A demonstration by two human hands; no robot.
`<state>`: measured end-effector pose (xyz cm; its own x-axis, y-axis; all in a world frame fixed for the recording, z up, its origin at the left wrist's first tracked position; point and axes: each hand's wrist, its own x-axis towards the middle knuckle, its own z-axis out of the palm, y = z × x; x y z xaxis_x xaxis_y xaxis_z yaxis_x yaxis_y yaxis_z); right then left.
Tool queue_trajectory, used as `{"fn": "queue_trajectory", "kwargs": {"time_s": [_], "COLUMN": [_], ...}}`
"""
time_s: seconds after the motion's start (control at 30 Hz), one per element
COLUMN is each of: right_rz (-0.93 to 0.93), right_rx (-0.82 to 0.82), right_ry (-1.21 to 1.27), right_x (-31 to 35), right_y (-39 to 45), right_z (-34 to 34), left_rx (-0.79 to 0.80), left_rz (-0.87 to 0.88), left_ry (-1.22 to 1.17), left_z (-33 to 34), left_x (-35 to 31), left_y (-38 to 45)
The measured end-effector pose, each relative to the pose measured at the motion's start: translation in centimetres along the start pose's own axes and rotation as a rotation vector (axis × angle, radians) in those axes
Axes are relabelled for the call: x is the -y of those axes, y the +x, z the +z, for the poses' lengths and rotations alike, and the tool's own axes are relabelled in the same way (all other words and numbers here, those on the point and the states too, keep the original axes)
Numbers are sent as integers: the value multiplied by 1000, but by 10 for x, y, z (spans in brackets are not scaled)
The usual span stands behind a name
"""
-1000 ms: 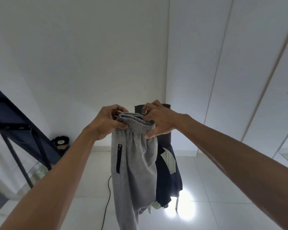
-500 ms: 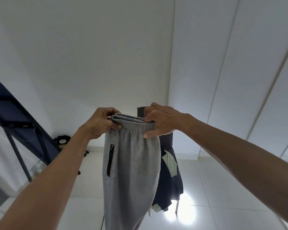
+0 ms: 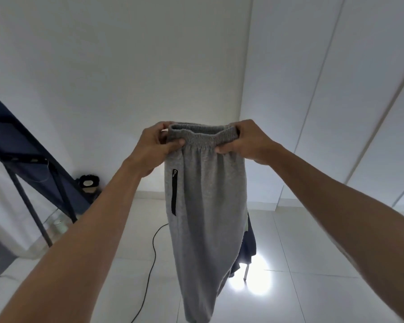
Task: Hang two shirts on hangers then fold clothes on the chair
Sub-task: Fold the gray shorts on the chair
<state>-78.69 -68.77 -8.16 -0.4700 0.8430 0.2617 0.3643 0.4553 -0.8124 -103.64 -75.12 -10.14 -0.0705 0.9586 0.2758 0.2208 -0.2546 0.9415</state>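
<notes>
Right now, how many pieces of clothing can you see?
2. The grey pants hang in front, gripped at the waistband by the left hand and right hand. A dark blue garment peeks out behind them; others may be hidden.

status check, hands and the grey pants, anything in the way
Left hand and right hand both grip the waistband of the grey pants. Pants hang free, zip pocket facing camera. Chair mostly hidden behind them; nothing between.

Left hand (image 3: 153, 145) and right hand (image 3: 245, 142) each grip one end of the elastic waistband of grey sweatpants (image 3: 205, 206), held up and hanging straight. Black zip pocket faces the camera. Dark clothes (image 3: 248, 248) hang behind; black cable (image 3: 149, 264) lies on the floor.
</notes>
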Motion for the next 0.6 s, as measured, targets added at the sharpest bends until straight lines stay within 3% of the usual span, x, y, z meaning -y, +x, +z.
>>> {"fn": "queue_trajectory", "kwargs": {"time_s": [0.1,0.23,0.33,0.5,0.6], "right_rz": [27,114,120,187,230], "right_rx": [-65,-144,-162,-230,-213], "right_ry": [86,27,19,25,-32], "right_x": [-15,-31,-34,-53,-65], "right_y": [-6,-14,-22,-39,-53], "right_z": [-2,-1,2,5,1], "left_rx": [149,54,128,38,101], "left_rz": [-82,-22,-55,-24,-39], "left_ry": [160,132,139,106,192], "left_z": [-2,-1,5,23,35], "left_x": [21,44,49,67,71], "left_y": [1,3,7,5,-7]}}
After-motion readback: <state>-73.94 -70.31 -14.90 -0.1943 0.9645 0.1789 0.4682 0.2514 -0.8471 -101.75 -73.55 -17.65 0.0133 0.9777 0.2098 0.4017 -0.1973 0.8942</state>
